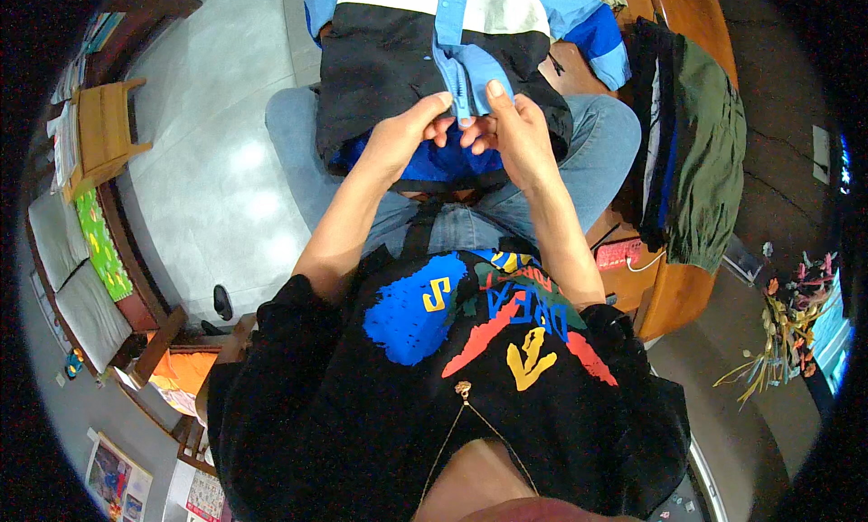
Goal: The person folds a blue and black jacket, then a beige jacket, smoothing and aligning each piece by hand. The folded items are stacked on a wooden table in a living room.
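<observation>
Pinching the lower end of the blue placket (481,70), I have my left grip (407,137) closed on its left side and my right grip (525,135) closed on its folded right side, thumb on top. The jacket (375,61) lies across my jeans (604,142), its hem (436,185) toward me; what look like zip teeth (460,95) show between my thumbs. What my tucked-under fingertips touch is partly hidden. I judge it best to fold the cloth clear of the teeth, square the edges, and draw lightly lengthwise; a loose pinch could let it bunch.
</observation>
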A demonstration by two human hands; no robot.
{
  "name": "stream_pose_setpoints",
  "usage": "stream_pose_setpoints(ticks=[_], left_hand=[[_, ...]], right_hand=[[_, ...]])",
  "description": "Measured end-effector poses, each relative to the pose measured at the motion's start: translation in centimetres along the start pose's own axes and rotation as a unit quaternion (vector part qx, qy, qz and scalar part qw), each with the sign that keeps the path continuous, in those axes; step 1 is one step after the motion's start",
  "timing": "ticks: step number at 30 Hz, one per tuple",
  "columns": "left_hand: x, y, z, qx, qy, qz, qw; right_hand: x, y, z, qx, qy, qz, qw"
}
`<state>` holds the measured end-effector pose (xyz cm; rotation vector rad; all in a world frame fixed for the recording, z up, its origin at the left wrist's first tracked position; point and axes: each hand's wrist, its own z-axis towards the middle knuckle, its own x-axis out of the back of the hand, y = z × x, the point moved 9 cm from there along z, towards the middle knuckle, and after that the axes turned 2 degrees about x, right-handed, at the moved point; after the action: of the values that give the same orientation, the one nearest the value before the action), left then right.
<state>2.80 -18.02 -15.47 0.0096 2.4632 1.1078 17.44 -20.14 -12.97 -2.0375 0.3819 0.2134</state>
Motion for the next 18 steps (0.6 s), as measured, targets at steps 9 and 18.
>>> stream_pose_setpoints(ticks=[9,18], left_hand=[[-0.3,1.8,-1.2,-0.013,0.041,0.091,0.995],[-0.1,1.5,-1.9,-0.026,0.037,0.141,0.989]], right_hand=[[-3.0,-7.1,-5.8,0.373,0.049,-0.482,0.791],[-2.0,-8.0,-4.5,0.346,0.064,-0.41,0.842]])
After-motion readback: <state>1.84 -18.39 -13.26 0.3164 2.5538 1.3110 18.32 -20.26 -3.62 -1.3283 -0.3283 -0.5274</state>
